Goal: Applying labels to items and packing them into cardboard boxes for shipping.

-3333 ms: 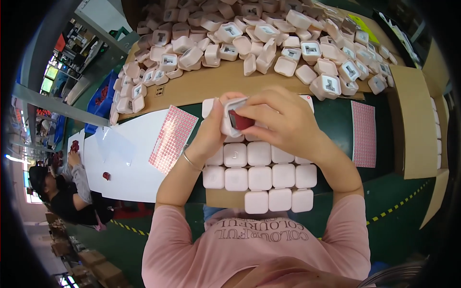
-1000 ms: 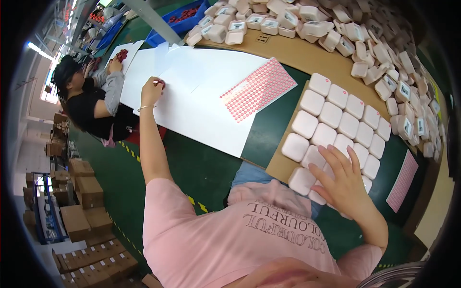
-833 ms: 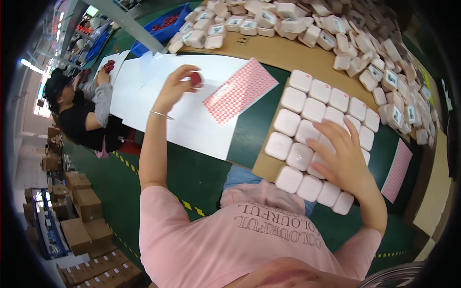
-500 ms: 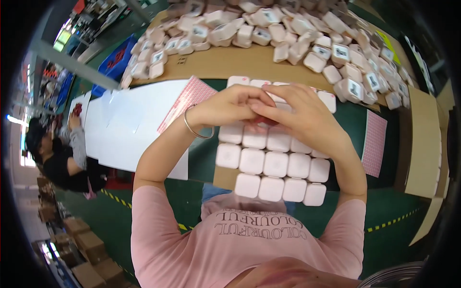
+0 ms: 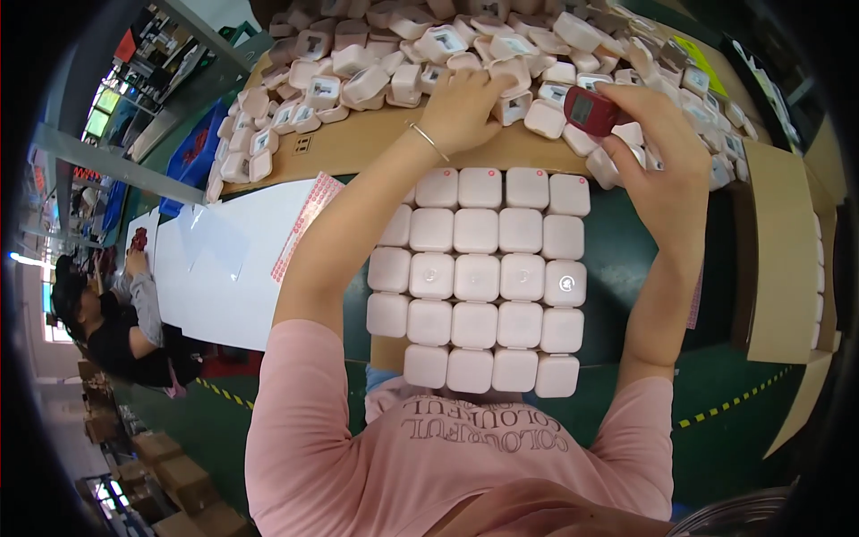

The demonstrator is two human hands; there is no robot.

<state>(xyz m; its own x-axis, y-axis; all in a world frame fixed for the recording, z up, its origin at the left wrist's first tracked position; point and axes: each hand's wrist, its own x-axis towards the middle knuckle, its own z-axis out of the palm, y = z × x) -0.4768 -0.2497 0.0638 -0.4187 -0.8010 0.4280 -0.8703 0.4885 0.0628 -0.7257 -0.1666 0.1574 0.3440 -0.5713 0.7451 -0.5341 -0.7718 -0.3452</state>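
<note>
1. Green table (image 5: 617, 233) under inspection: a cardboard sheet (image 5: 376, 143) lies toward the back, bearing a heap of loose pink cases (image 5: 367, 85), many standing open.
2. We note a block of closed pink cases (image 5: 475, 277) between the forearms, set in five rows; small red round marks show on several lids of the rear row.
3. To the left we record a white sheet (image 5: 242, 295), a red-dotted sticker sheet (image 5: 301, 219) partly behind the left forearm, and a blue bin (image 5: 175, 190). A co-worker (image 5: 116, 322) sits beyond.
4. Change observed: half a second ago both hands met over the block; they are now apart, and both have moved up to the heap.
5. Right hand (image 5: 667, 148): thumb and fingers pinch a red device (image 5: 591, 112) with a grey window, held above the front edge of the heap.
6. Left hand (image 5: 461, 112): fingertips reach an open pink case (image 5: 510, 74) in the heap. We cannot tell whether they have closed on it.
7. We judge that device and case are being handled separately at this point, one to each hand; the device sits in no case.
</note>
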